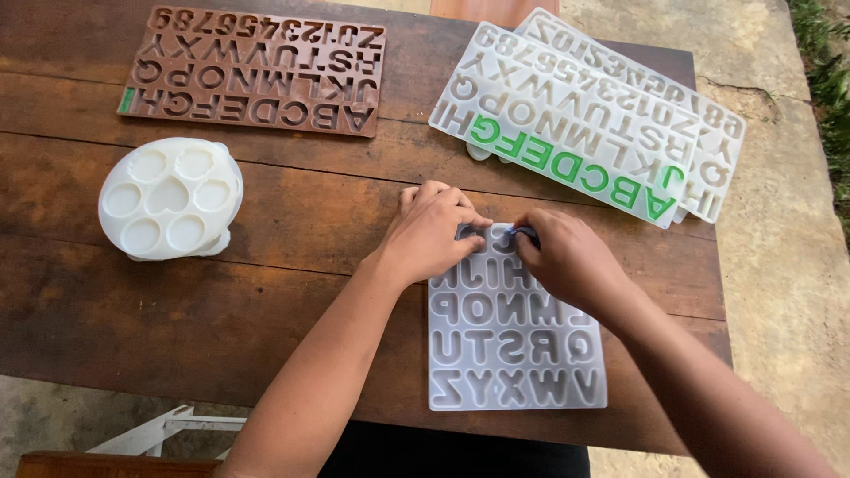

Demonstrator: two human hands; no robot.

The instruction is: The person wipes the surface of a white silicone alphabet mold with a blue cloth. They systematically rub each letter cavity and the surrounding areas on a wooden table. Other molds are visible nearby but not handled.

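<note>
A translucent white silicone letter mould [513,354] lies flat on the dark wooden table [221,292] in front of me. My left hand [429,232] presses down on its far left edge, fingers curled over the top row. My right hand [567,258] sits on the far right of that same row, pinching a small dark piece [524,234] at a cavity. What that dark piece is cannot be made out.
A brown letter-and-number mould [257,71] lies at the back left. Stacked white letter moulds [584,124], one with green-filled letters, sit at the back right. A round white mould [170,199] with heart and circle cavities rests at left. Concrete ground lies beyond the table's right edge.
</note>
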